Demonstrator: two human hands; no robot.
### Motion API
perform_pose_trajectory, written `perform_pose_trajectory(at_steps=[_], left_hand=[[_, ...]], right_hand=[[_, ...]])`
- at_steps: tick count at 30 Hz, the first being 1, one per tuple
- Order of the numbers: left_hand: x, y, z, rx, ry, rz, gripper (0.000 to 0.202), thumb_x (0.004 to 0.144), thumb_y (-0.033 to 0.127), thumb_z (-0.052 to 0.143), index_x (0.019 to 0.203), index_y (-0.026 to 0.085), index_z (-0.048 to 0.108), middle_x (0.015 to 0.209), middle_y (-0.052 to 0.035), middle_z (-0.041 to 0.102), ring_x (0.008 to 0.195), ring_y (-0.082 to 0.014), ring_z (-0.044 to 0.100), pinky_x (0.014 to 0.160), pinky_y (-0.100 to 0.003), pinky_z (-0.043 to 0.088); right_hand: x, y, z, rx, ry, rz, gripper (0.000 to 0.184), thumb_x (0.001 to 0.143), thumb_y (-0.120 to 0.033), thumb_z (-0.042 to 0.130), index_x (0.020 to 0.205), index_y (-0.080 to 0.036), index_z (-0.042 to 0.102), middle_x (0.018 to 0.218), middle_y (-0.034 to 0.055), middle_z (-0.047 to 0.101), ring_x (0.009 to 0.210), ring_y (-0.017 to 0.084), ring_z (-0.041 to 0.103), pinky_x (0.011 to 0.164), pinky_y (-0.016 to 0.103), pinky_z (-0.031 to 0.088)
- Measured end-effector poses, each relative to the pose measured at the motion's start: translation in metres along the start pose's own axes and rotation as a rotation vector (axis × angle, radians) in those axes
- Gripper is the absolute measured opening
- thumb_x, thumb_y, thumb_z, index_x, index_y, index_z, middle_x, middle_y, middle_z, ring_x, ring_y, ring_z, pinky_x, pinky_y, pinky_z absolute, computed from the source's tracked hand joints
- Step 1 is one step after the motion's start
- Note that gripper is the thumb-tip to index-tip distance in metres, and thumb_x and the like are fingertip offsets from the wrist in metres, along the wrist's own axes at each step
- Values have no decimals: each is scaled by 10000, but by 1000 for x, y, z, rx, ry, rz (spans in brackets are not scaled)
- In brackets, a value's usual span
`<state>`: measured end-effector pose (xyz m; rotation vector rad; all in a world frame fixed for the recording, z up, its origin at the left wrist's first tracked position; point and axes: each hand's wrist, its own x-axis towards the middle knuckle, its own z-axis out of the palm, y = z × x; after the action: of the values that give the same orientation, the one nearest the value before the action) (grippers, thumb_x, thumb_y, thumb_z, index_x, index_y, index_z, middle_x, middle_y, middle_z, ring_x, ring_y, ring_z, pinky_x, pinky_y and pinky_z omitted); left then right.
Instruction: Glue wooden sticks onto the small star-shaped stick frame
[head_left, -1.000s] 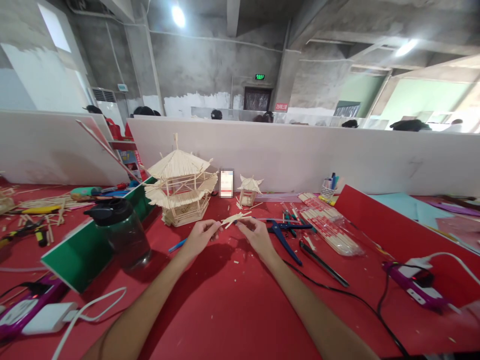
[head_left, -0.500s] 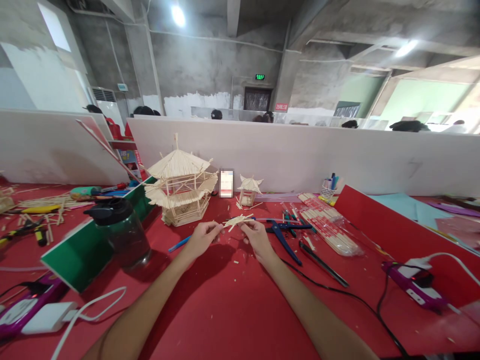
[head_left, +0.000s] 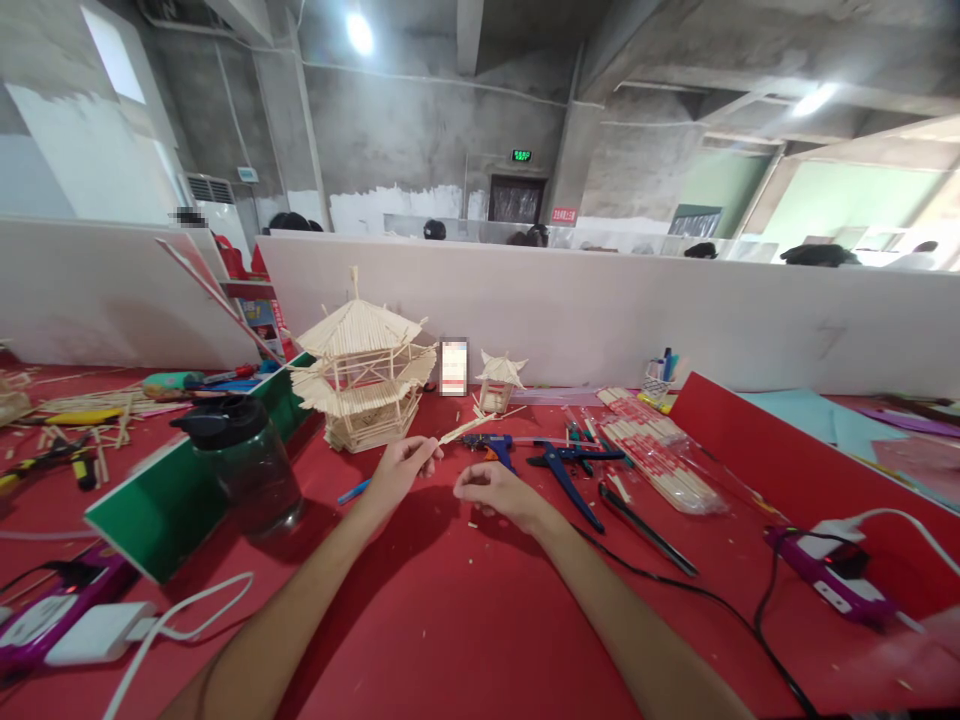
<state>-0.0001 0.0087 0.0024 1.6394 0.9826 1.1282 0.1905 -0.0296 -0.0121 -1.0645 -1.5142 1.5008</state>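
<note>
My left hand (head_left: 401, 468) pinches a small piece built of thin wooden sticks (head_left: 463, 430), held just above the red table (head_left: 465, 620). My right hand (head_left: 491, 487) hovers a little below and right of that piece, fingers curled together, touching nothing I can make out. Behind the hands stands a large stick pagoda model (head_left: 364, 375) and a small stick pavilion (head_left: 499, 380). A blue glue gun (head_left: 491, 445) lies just beyond my right hand.
A dark bottle (head_left: 244, 465) and a green board (head_left: 176, 475) stand to the left. Blue cutters (head_left: 566, 470), packed chopsticks (head_left: 656, 450), a black cable (head_left: 675, 580) and a purple power strip (head_left: 832, 575) lie right. White partitions (head_left: 600, 310) wall the back; heads of other people show beyond.
My right hand has let go of the stick piece and dropped toward me. The left hand still holds the piece, now tilted up to the right.
</note>
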Motion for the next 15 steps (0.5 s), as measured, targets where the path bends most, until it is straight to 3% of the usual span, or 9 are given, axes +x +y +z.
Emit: perform_pose_trajectory(at_steps=[2,7,15], left_hand=[[0,0,0,3,23,8,440,785,585,578,690,160,642,513,21,541,491,-108,475,528,-235,391],[-1,-1,1,37,23,29,431,803,571,564,699,163,655,519,18,548,500,-113,482,529,-237,392],[-3,-2,7,69,-27,21,422,825,552,554,724,156,662,532,20,542,517,-114,480,533,-230,369]], right_hand=[[1,-1,-1,-27,70,-53,200,689,-365,694,738,-172,672,571,-34,566,450,64,387,434,200,277],[12,3,-8,-107,408,-314,221,708,-368,684,807,-172,704,793,43,700,676,149,585,617,257,448],[14,2,-4,-102,480,-392,232,734,-374,660,813,-169,735,825,60,732,741,187,626,692,292,479]])
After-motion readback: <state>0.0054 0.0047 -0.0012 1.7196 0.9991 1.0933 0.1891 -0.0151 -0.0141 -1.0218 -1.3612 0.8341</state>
